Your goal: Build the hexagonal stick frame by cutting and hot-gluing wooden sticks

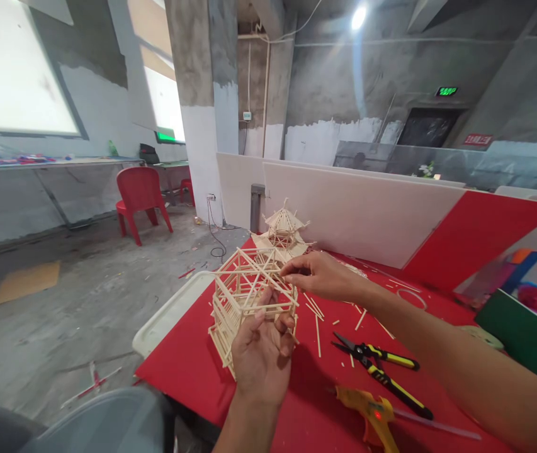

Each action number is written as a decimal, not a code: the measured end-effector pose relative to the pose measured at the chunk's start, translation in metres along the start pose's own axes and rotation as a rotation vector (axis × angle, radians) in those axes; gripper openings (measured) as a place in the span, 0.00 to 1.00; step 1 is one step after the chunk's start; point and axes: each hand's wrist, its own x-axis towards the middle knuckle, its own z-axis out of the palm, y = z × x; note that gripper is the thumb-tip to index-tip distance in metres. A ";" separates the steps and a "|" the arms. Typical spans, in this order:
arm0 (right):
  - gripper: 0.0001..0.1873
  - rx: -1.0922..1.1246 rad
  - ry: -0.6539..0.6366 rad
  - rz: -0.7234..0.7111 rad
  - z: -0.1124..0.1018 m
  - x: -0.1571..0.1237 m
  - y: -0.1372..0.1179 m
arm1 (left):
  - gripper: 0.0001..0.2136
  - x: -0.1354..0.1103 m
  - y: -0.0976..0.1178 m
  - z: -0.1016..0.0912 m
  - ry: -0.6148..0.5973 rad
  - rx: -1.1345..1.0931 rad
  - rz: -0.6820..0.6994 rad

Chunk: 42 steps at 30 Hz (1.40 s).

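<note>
On the red tabletop (315, 402), toward its near left part, a many-sided frame of thin wooden sticks (225, 332) stands in the grasp of the person's left hand (263, 349). That hand is palm up, thumb and curled fingers closed around the frame's near right side, with some fingertips reaching among the bars. From the right, the right hand (313, 275) reaches across to the frame's upper right corner, its thumb and forefinger drawn close together at the crossing sticks; I cannot tell whether a stick is pinched between them.

Just beyond the frame, at the far end of the table, rises a stick-built pagoda model (281, 221) with 2 roof tiers in view. Loose sticks (318, 336) lie scattered right of the frame. Nearer, on the right, 1 pair of snips (362, 352) with black and yellow handles lies with its blades pointing left. Nearest is 1 yellow glue gun (367, 406), a red light on its body and a translucent glue stick (438, 424) extending right. Far left on the concrete floor stands a red plastic chair (140, 187).
</note>
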 end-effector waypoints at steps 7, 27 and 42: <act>0.22 0.102 -0.107 0.028 -0.003 -0.004 -0.005 | 0.29 -0.001 -0.001 -0.002 -0.031 0.069 0.025; 0.23 0.134 -0.075 0.009 0.001 -0.003 0.004 | 0.27 -0.002 -0.001 -0.007 -0.108 0.138 0.020; 0.19 0.115 -0.002 0.028 0.000 -0.003 0.012 | 0.26 -0.001 0.002 -0.007 -0.147 0.109 -0.022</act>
